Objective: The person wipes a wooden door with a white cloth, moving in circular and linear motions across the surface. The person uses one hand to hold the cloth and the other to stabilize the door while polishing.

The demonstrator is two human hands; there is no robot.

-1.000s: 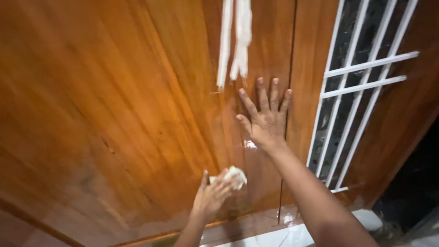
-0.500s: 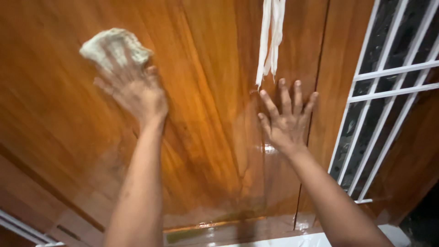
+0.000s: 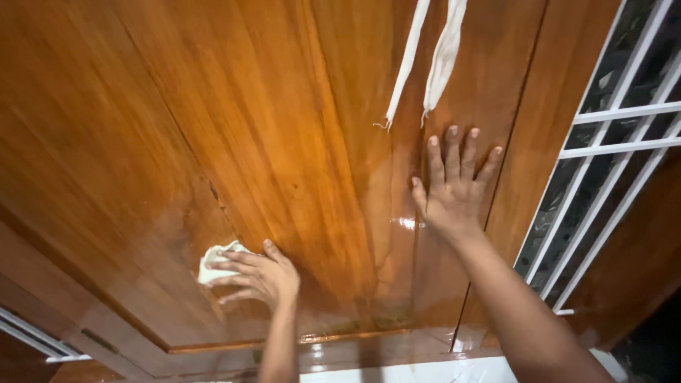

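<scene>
A glossy brown wooden door (image 3: 213, 128) fills most of the view. My left hand (image 3: 259, 276) presses a small white cloth (image 3: 213, 259) flat against the door's lower part, fingers pointing left. My right hand (image 3: 454, 188) lies flat on the door further right, fingers spread and pointing up, holding nothing. Two white fabric strips (image 3: 433, 60) hang down the door just above my right hand's fingertips.
A window with white metal bars (image 3: 603, 135) over dark patterned glass stands to the right of the door. A wet, shiny ledge (image 3: 355, 340) runs along the door's bottom, with white tile (image 3: 425, 372) below it. A white rail (image 3: 28, 333) shows at lower left.
My left hand swept the cloth from low centre up to the upper left of the door, then back down to the lower left. My right hand stayed flat on the door.
</scene>
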